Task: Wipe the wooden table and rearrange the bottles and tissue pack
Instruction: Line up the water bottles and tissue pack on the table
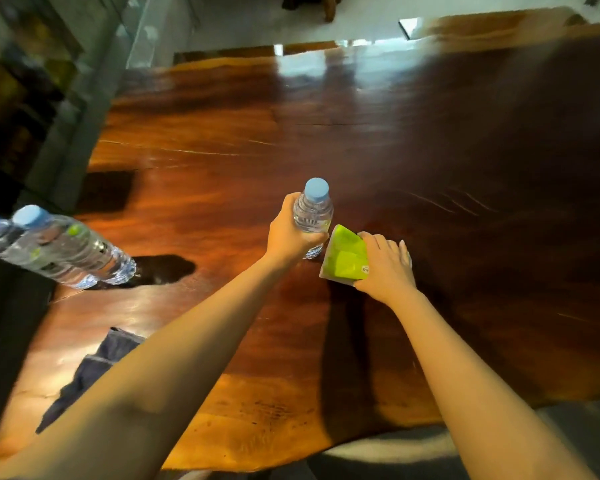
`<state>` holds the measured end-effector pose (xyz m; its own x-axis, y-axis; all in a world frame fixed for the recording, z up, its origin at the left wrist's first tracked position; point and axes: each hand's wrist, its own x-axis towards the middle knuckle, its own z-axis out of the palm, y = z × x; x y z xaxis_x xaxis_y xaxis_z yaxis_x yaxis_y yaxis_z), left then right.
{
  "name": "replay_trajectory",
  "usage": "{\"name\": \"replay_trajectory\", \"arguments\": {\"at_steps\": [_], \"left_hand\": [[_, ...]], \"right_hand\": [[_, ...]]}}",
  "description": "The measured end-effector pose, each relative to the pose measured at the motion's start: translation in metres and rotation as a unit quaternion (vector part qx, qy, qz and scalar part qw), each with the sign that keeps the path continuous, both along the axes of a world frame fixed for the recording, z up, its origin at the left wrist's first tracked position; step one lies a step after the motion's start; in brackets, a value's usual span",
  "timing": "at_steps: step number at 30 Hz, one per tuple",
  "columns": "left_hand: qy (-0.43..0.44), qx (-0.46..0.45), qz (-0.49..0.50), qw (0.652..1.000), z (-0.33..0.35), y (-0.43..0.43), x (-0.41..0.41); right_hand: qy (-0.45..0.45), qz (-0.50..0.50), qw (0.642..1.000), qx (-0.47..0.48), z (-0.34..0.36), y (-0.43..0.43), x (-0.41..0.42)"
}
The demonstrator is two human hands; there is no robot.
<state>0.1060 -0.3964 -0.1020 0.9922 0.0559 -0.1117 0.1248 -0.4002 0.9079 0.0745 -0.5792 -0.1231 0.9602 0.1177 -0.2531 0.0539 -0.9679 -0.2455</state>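
From the head camera, the left hand is wrapping around a capped water bottle standing upright near the middle of the wooden worktop; its fingers are hiding the bottle's lower half. Just beside it at 3 o'clock, the right hand is gripping a green tissue pack, tilting it up and covering its right edge. At 9 o'clock, two more bottles are standing together, one cut off by the frame edge. At 7 o'clock, a dark cloth is lying partly behind the left forearm.
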Motion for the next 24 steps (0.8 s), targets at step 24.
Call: {"name": "replay_trajectory", "arguments": {"at_steps": [24], "left_hand": [[0.014, 0.007, 0.276, 0.961, -0.001, 0.246, -0.047]], "right_hand": [[-0.008, 0.188, 0.982, 0.003, 0.004, 0.244, 0.033]]}}
